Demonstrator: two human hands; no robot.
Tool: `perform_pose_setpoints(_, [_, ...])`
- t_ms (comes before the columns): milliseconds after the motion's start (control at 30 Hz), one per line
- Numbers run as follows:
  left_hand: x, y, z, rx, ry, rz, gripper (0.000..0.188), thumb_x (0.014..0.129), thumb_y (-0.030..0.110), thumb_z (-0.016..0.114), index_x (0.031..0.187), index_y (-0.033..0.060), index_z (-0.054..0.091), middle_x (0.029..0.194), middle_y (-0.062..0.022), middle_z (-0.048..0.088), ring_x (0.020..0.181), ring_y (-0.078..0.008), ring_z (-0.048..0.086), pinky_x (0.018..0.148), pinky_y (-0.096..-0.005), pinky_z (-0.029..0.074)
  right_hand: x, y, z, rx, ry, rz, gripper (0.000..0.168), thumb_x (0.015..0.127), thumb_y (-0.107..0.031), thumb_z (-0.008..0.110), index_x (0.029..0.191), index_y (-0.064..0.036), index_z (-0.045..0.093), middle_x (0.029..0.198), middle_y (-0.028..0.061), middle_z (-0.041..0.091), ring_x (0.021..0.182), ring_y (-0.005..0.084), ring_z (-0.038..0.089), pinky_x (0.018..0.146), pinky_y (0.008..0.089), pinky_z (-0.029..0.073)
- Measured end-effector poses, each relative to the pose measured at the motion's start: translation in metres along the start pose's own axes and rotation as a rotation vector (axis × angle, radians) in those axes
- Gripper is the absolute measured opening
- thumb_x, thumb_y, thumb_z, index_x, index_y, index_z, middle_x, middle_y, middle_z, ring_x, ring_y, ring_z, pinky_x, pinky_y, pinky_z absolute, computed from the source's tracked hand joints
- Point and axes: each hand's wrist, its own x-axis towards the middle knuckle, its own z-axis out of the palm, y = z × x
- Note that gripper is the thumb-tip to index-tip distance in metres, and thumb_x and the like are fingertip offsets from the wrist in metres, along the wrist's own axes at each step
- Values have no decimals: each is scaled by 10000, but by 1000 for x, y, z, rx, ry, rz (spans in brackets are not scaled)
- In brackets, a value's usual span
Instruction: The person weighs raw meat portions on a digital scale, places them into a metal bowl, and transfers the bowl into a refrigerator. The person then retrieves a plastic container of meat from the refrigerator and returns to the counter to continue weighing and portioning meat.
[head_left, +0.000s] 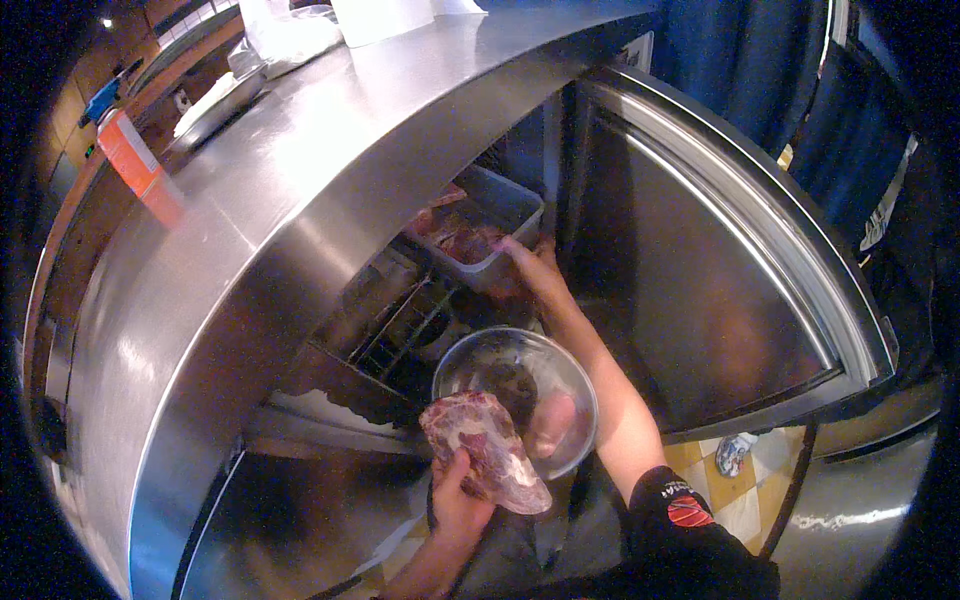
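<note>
My left hand (461, 495) holds a large raw cut of meat (487, 454), with the thumb on its upper face. Behind and partly under the meat is a round, shiny bowl (592, 397). A pinkish shape shows inside the bowl; whether it is meat or a reflection I cannot tell. My right hand (534, 262) reaches into the open refrigerated cabinet and grips the near rim of a plastic container (517, 202). Dark red raw meat (457, 232) lies in that container. Some of the right fingers are hidden behind the container's wall.
A stainless steel counter (300, 150) curves above the cabinet opening. The open cabinet door (705, 262) stands right of my right arm. A wire rack (397, 322) is inside. On the counter are an orange spray bottle (135, 161), a metal tray (217, 112) and a plastic bag (300, 37).
</note>
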Motion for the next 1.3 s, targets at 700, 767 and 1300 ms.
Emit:
perform_pose_setpoints(700, [98,146,161,262,-192,-520,530,767,235,811,1139,-71,589,1052,-168,682,896,-261,690,812,-376,567,-160,-45,-111,114,385,146,945,705,102,607,1529,-114,196,1438,85,413,1292,214,465,1016,369,464])
perform_pose_setpoints(767, [99,153,157,205,-171,-537,515,771,222,809,1130,-75,591,1053,-169,682,893,-258,689,815,-385,567,-181,-54,-120,-30,396,184,974,676,130,553,1543,-127,192,1459,71,393,1351,216,398,1093,368,373])
perform_pose_setpoints(1300, [14,307,269,416,-24,-578,373,911,282,644,1185,36,581,1030,-122,677,894,-277,674,812,-417,560,-325,-173,-31,-113,677,332,933,724,156,545,1539,-152,211,1388,101,484,1197,212,521,903,327,494])
